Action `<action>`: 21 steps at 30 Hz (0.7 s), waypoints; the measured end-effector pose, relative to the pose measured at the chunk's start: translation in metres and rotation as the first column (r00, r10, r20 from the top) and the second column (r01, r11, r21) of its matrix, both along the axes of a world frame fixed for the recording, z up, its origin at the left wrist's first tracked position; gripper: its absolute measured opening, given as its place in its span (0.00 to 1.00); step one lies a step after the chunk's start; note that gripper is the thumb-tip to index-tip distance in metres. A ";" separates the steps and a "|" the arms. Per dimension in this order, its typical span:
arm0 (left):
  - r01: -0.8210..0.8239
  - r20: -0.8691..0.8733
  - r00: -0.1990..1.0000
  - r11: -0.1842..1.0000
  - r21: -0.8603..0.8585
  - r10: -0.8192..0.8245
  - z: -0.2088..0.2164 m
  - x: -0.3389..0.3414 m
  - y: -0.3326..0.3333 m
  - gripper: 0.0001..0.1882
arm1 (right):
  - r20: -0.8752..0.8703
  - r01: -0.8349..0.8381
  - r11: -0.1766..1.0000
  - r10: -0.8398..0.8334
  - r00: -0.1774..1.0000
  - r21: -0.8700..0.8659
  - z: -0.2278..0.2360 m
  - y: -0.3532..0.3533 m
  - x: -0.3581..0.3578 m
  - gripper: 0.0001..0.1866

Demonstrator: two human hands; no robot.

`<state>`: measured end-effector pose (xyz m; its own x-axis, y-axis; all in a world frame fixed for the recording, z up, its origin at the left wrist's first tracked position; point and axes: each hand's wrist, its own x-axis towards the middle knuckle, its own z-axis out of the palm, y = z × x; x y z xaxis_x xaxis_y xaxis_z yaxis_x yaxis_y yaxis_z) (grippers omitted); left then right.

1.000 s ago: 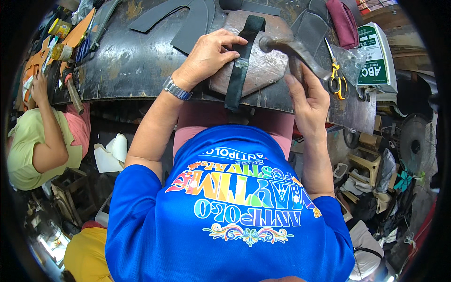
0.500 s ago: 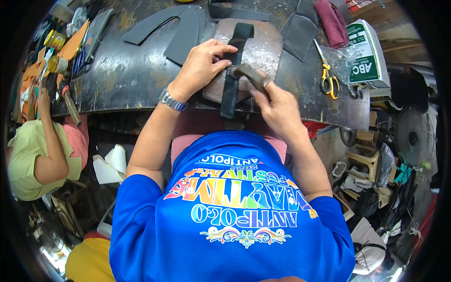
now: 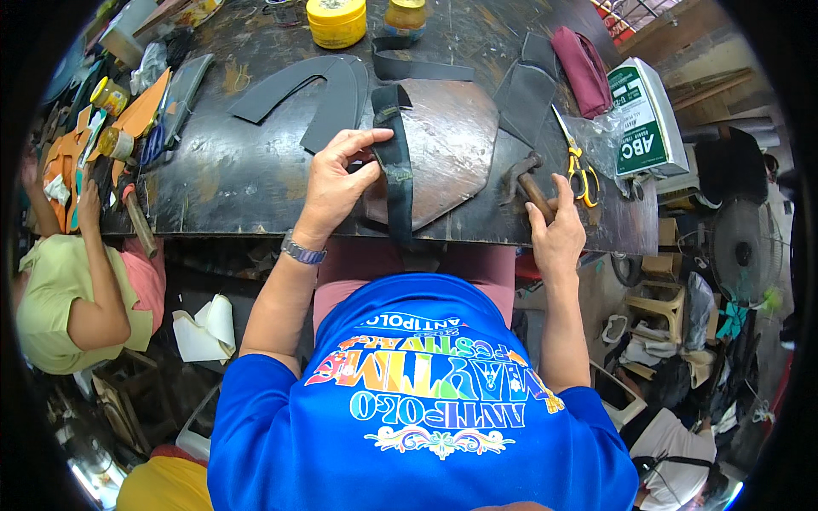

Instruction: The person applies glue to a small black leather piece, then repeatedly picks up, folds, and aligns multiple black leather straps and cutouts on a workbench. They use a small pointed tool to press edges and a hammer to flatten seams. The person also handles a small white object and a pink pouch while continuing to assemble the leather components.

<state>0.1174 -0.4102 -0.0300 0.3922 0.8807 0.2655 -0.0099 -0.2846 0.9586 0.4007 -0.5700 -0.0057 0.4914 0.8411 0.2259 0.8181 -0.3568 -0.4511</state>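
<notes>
The person's left hand (image 3: 336, 183) rests on the dark desk (image 3: 230, 183), and its fingers (image 3: 368, 136) are closed on the edge of a black strap (image 3: 395, 175). The thumb and the forefinger pinch this strap near its upper part. The strap lies over a worn, shield-shaped work board (image 3: 452, 145), and its long axis runs away from the person, from the near edge of the desk toward the far side, so the lower end hangs a little over the edge. The strap is just to the right of the left hand, touching it, and the left hand is clearly the nearer one.

The right hand (image 3: 555, 234) is at the near edge of the desk, to the right of the board and apart from the strap. Its fingers are wrapped around the wooden handle of a hammer (image 3: 527, 180), whose metal head rests on the desk beside the board. Both forearms come up from the lower part of the view, with a wristwatch (image 3: 303, 252) on the left wrist.

Near the hammer lie scissors with yellow handles (image 3: 578, 166). Farther away there are black cut leather pieces (image 3: 328, 94), a yellow tin (image 3: 337, 21) and a small jar (image 3: 405, 15). At the left side another person in a pale green shirt (image 3: 51, 298) is sitting.
</notes>
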 end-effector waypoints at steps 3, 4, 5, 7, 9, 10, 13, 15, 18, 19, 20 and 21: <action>-0.077 -0.075 0.994 0.997 -0.009 0.076 -0.007 -0.003 0.000 0.16 | 0.066 -0.181 0.973 0.173 0.983 0.141 0.000 0.014 -0.009 0.32; -0.151 -0.067 0.985 0.984 0.098 0.158 -0.009 -0.001 0.001 0.11 | 0.033 -0.223 0.963 0.221 0.975 0.151 0.002 0.022 -0.013 0.32; -0.173 0.013 0.985 0.979 0.104 0.173 -0.010 -0.001 0.003 0.09 | 0.008 -0.274 0.946 0.277 0.961 0.172 0.003 0.031 -0.017 0.32; -0.221 0.161 0.966 0.969 0.110 0.201 -0.010 -0.002 0.005 0.07 | 0.000 -0.372 0.895 0.384 0.923 0.244 0.005 0.051 -0.025 0.30; -0.074 0.385 0.910 0.974 -0.215 0.154 -0.005 -0.009 0.002 0.07 | -0.075 -0.450 0.838 0.493 0.867 0.308 0.007 0.075 -0.033 0.29; 0.032 0.486 0.860 0.934 -0.355 0.156 -0.001 -0.014 -0.001 0.07 | -0.130 -0.454 0.825 0.518 0.845 0.337 0.006 0.088 -0.036 0.28; 0.044 0.489 0.825 0.830 -0.556 0.284 0.011 -0.023 -0.005 0.06 | -0.218 -0.451 0.814 0.546 0.809 0.366 0.001 0.124 -0.044 0.28; 0.093 0.545 0.797 0.837 -0.539 0.263 0.017 -0.030 -0.005 0.07 | -0.153 -0.471 0.807 0.547 0.823 0.355 -0.002 0.154 -0.043 0.30; 0.083 0.549 0.771 0.803 -0.590 0.324 0.019 -0.038 -0.001 0.07 | -0.014 -0.489 0.801 0.525 0.851 0.345 -0.010 0.198 -0.042 0.32; 0.069 0.548 0.756 0.789 -0.610 0.357 0.017 -0.039 0.001 0.07 | 0.033 -0.498 0.801 0.518 0.855 0.332 -0.013 0.213 -0.043 0.32; 0.065 0.547 0.753 0.786 -0.615 0.366 0.015 -0.040 0.004 0.08 | 0.081 -0.509 0.799 0.512 0.855 0.320 -0.016 0.225 -0.045 0.33; 0.062 0.530 0.758 0.766 -0.639 0.380 0.012 -0.041 0.006 0.08 | 0.146 -0.507 0.814 0.486 0.862 0.282 -0.019 0.234 -0.048 0.33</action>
